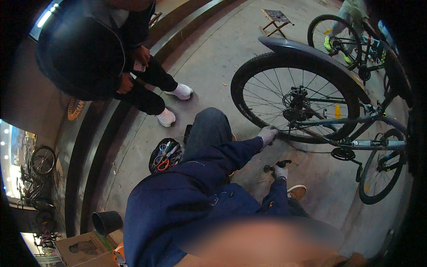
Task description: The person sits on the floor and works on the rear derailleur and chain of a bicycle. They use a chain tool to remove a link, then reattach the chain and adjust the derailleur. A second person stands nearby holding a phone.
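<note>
A bicycle stands at the right, its large wheel with a black tyre (238, 95) turned toward me. My left hand (268, 135), in a light work glove, is closed on the lower edge of that tyre. A slack chain (313, 152) hangs below the frame, just right of the hand. Nearer to me, my gloved right hand (280, 172) grips a small dark object (283, 163) above the floor. It reaches out crosswise on both sides of the fingers, but its exact kind is too small to tell. A small thin piece (262, 180) lies on the floor beside it.
A black pouch of tools, with orange-handled scissors (163, 164), lies by my knee. Someone in white shoes (167, 117) stands at the left near curved steps (91, 147). A folding stool (278, 18), another bicycle (333, 33), a black bucket (106, 222) and a cardboard box (84, 250) stand around.
</note>
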